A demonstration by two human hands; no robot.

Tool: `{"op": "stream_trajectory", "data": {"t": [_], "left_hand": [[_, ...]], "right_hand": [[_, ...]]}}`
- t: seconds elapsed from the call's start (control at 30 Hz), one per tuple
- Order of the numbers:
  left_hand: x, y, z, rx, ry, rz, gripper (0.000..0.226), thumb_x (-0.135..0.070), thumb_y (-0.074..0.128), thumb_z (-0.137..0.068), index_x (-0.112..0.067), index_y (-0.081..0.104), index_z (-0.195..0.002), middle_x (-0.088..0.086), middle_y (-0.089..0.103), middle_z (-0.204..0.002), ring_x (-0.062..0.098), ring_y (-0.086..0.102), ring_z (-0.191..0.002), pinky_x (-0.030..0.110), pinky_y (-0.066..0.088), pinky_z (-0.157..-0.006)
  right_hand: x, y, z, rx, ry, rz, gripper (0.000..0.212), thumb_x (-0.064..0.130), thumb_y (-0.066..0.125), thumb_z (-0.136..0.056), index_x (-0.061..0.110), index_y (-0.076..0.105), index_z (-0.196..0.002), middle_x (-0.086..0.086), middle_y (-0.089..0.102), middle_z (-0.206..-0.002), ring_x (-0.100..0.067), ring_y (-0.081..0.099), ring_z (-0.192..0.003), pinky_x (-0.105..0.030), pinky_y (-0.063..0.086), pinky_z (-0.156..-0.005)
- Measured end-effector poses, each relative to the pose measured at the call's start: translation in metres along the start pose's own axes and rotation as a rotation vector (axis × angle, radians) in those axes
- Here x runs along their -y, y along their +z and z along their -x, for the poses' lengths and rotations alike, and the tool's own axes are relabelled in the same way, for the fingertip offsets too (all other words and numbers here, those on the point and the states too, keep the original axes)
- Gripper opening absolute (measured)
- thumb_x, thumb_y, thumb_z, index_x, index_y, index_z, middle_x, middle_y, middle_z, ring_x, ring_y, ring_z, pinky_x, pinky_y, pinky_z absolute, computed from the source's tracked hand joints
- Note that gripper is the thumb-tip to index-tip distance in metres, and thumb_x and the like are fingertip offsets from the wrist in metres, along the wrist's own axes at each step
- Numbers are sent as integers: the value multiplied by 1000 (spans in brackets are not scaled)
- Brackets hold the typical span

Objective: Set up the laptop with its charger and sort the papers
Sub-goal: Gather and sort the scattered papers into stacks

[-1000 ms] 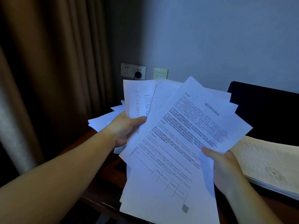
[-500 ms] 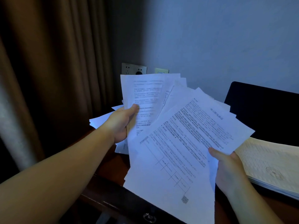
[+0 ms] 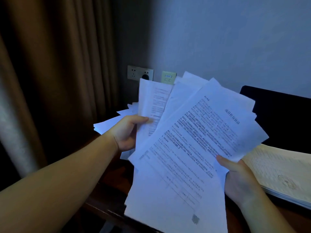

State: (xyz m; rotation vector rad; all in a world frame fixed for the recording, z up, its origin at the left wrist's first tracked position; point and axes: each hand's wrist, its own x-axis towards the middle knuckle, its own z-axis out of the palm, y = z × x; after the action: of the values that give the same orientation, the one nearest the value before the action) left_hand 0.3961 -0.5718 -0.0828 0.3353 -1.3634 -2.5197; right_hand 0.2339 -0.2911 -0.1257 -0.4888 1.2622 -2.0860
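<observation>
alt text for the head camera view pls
Two bare hands hold a fanned sheaf of printed papers above a dark wooden desk: left hand grips the back sheets, right hand the front page.

Fanned papers (image 3: 193,148) in front, laptop (image 3: 277,118) behind-right, loose sheets (image 3: 109,124) behind-left, wall socket (image 3: 140,72) beyond.
</observation>
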Motion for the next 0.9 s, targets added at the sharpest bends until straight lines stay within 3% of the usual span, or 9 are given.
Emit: {"op": "stream_trajectory", "data": {"t": [0.13, 0.2, 0.27, 0.33, 0.47, 0.57, 0.63, 0.77, 0.9], "left_hand": [[7, 9, 0, 152, 21, -60, 35, -12, 63, -89, -7, 74, -121, 19, 73, -120, 33, 74, -102, 47, 61, -84], [7, 16, -1, 86, 59, -138, 37, -15, 72, -89, -6, 70, -124, 19, 74, -115, 32, 75, -96, 46, 62, -78], [7, 20, -3, -16, 102, -159, 46, -22, 73, -86, -6, 66, -128, 19, 74, -116, 31, 76, -93, 44, 63, -75], [5, 22, -4, -74, 138, -114, 47, -31, 69, -85, -9, 67, -127, 17, 74, -119, 30, 76, -96, 42, 63, -77], [1, 20, 0, -85, 141, -66, 47, -40, 54, -99, -11, 63, -135, 14, 70, -130, 32, 69, -119, 46, 56, -98], [4, 23, 4, -62, 139, -158, 45, -40, 58, -94, -10, 67, -126, 14, 74, -120, 28, 75, -103, 41, 62, -85], [8, 28, 7, -52, 143, -239, 48, -37, 65, -87, -7, 66, -125, 16, 75, -116, 28, 75, -96, 40, 63, -82], [14, 39, 8, 17, 164, -434, 34, -13, 73, -93, -6, 66, -125, 13, 76, -118, 32, 75, -105, 37, 62, -83], [13, 56, 7, -158, 350, -601, 30, -9, 75, -91, -16, 68, -119, 0, 79, -110, 22, 77, -100, 39, 62, -86]], "right_hand": [[-3, 1, -1, 0, 29, 46, 49, 1, 51, -95, 23, 61, -138, -3, 68, -134, -20, 69, -118, -43, 56, -91], [-4, -1, -2, -57, 17, 71, 46, 1, 51, -97, 25, 64, -134, -1, 70, -132, -17, 69, -117, -41, 55, -94], [-4, -4, -3, -94, 14, 71, 45, 0, 50, -100, 22, 63, -136, -4, 68, -134, -25, 65, -124, -52, 45, -107], [-4, -3, -2, -117, 8, 61, 43, 0, 49, -100, 19, 63, -136, -5, 69, -132, -28, 66, -122, -53, 48, -102], [-3, 1, 2, -181, -38, 84, 40, 0, 52, -99, 19, 66, -131, -3, 73, -126, -23, 71, -113, -45, 53, -90], [-3, 3, 0, -190, -29, 82, 40, -1, 51, -100, 16, 64, -134, -4, 72, -128, -27, 68, -119, -50, 49, -100], [0, 7, 0, -180, -26, 73, 40, 0, 50, -100, 17, 64, -134, -5, 71, -129, -27, 68, -118, -51, 49, -100], [13, 20, 3, -101, -28, 64, 39, 1, 49, -102, 18, 63, -134, -7, 72, -127, -27, 70, -115, -52, 52, -95], [34, 41, 2, -211, -243, 170, 42, -4, 58, -98, 21, 64, -131, 2, 76, -117, -20, 74, -105, -46, 58, -88]]}}
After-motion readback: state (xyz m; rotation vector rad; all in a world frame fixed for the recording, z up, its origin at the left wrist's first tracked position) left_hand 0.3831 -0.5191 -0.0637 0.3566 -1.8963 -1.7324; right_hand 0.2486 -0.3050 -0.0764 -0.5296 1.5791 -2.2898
